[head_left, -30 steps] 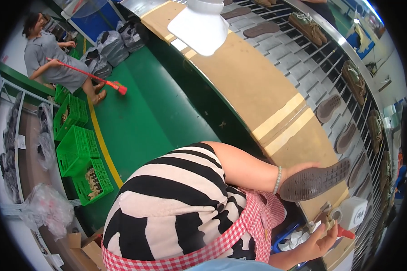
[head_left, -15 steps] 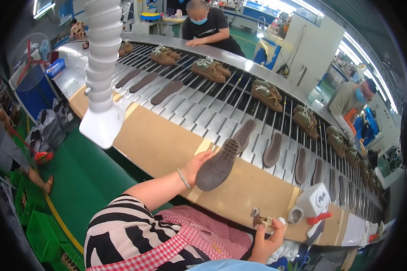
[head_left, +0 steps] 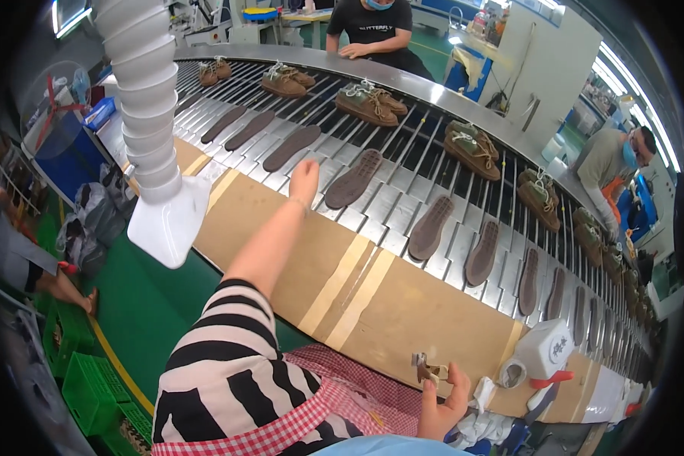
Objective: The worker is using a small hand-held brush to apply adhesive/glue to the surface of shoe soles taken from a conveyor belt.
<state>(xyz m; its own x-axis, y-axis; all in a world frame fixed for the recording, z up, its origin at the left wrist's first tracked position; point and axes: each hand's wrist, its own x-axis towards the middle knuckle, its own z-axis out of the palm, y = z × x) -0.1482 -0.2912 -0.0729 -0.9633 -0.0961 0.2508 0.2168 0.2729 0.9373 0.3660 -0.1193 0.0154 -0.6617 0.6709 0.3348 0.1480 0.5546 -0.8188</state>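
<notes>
My left hand (head_left: 304, 181) is over the near edge of the slatted conveyor (head_left: 387, 201), its fingers curled closed with no object visible in them. Just beyond it lies a dark brown shoe sole (head_left: 292, 148). Another sole (head_left: 353, 179) rests on the slats to its right, apart from the hand. Low in the picture, my right hand (head_left: 443, 403) pinches a small tool (head_left: 429, 370) with a metal end and a beige part; its exact kind is unclear. Further soles (head_left: 432, 228) lie in a row along the conveyor.
Brown-green lace-up shoes (head_left: 366, 103) sit on the far rods. A cardboard-covered ledge (head_left: 410, 319) runs along the near side, bearing a white container (head_left: 543, 346) with a red handle. A white duct (head_left: 159, 220) hangs at left. Two people work across the conveyor; another stands at left.
The sole that my left hand held now lies on the conveyor. That hand has moved away and forward, towards another sole. My right hand keeps the small tool. The view has shifted slightly.
</notes>
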